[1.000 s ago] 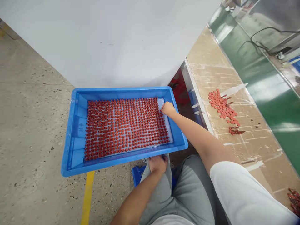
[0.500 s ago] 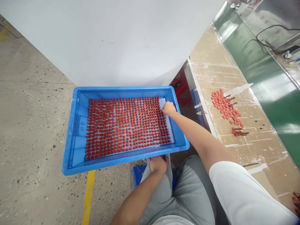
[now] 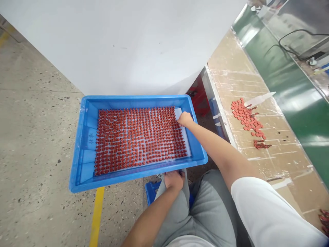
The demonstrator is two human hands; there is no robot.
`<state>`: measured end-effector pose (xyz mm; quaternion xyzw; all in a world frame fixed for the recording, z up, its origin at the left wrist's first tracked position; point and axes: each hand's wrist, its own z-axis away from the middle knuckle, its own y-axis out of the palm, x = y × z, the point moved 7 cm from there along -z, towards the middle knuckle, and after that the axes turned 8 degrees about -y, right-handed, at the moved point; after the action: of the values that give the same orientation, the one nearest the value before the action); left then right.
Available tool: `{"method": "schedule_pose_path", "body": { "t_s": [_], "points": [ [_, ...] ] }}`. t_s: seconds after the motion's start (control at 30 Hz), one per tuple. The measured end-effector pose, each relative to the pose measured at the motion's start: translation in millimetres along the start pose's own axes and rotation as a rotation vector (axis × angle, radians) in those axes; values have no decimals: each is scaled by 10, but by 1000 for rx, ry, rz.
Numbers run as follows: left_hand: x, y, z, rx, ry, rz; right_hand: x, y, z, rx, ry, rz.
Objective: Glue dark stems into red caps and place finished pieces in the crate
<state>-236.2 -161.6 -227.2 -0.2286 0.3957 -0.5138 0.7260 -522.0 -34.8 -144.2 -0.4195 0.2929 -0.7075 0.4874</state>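
Observation:
A blue plastic bin point(image 3: 141, 174) holds rows of small red round parts with thin upright tips point(image 3: 138, 137), standing on a white sheet point(image 3: 187, 141). Inside the bin, at the right end of the rows, my right hand point(image 3: 185, 119) has its fingers pinched together. Its fingertips touch or nearly touch the outermost red parts; what sits between them is too small to make out. My left hand point(image 3: 174, 180) rests on my knee just below the bin's near rim, and the rim hides most of its fingers.
On the right runs a cardboard-covered worktable point(image 3: 231, 75) with loose red discs point(image 3: 245, 115), a clump of red parts point(image 3: 261, 144) and a white strip point(image 3: 260, 99). A white panel point(image 3: 128, 51) rises behind the bin. A blue stool point(image 3: 151, 190) is under me. Yellow tape point(image 3: 96, 218) marks the floor.
The view has shifted very slightly. Both hands stay in nearly the same places, and no clear change shows among the red parts.

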Motion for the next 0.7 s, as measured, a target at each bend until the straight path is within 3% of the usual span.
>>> {"method": "schedule_pose_path", "body": {
  "t_s": [0.13,0.23,0.4,0.47,0.57,0.7],
  "points": [
    [-2,-17,9,-27,6,-22,13,-277,141,-20,77,4],
    [6,-30,3,-52,7,-49,-5,-765,435,-109,61,5],
    [16,-36,-18,-89,9,-112,-322,-1805,1426,-345,91,154],
    [5,-34,-22,-108,18,-135,-554,-2064,1878,-374,165,188],
    [-22,-24,-22,-142,41,-158,-965,-2143,2434,-299,307,188],
    [-37,10,-18,-187,61,-174,-1552,-1919,2917,-192,532,130]
  ]
}}
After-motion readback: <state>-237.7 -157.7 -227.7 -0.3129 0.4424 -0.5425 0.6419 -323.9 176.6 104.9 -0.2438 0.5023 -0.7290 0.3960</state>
